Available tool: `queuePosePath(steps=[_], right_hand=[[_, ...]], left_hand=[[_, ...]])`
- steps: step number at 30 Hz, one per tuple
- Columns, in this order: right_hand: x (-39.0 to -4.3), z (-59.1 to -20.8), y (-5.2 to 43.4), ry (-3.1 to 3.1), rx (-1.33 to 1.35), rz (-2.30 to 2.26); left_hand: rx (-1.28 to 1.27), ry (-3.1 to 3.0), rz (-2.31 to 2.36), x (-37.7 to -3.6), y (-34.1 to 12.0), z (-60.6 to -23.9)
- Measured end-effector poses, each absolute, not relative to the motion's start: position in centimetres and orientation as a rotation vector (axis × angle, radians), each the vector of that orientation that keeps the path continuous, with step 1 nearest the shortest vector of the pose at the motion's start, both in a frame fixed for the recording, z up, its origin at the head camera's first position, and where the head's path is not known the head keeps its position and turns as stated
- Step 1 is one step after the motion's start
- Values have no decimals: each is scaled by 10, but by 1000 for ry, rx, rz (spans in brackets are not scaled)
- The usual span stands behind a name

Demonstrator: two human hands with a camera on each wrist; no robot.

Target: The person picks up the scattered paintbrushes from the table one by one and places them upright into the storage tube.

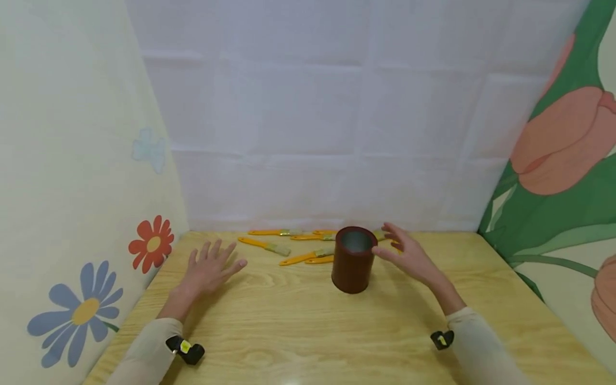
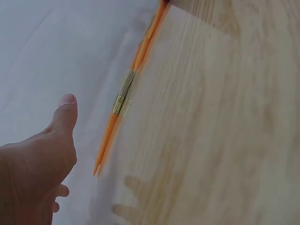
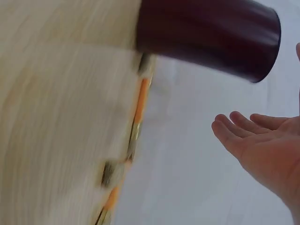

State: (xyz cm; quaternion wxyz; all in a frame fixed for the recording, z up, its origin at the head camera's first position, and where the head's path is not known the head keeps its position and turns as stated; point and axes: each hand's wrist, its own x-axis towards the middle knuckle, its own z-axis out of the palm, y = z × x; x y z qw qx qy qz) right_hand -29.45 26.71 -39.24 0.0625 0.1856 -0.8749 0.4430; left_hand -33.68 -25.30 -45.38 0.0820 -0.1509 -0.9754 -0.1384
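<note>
I judge this a hands-free step: my left hand [image 1: 207,272] spreads wide, empty, over the table [image 1: 289,331]; my empty right hand [image 1: 409,258], fingers parted, flanks the upright cup [image 1: 352,274] before the brushes [image 1: 263,245]. Gripping it calls for curling those fingers.

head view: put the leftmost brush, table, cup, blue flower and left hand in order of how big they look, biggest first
1. table
2. blue flower
3. cup and left hand: too alike to rank
4. leftmost brush
</note>
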Motion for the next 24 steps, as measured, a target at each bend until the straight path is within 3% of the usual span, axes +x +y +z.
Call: queuePosePath(steps=[9, 24], right_hand=[[-300, -388, 237, -2660, 547, 1523], [-299, -397, 225, -2666, 552, 1403]], left_hand=[[-480, -2896, -430, -346, -250, -465], [-492, -2849, -470, -355, -238, -464]])
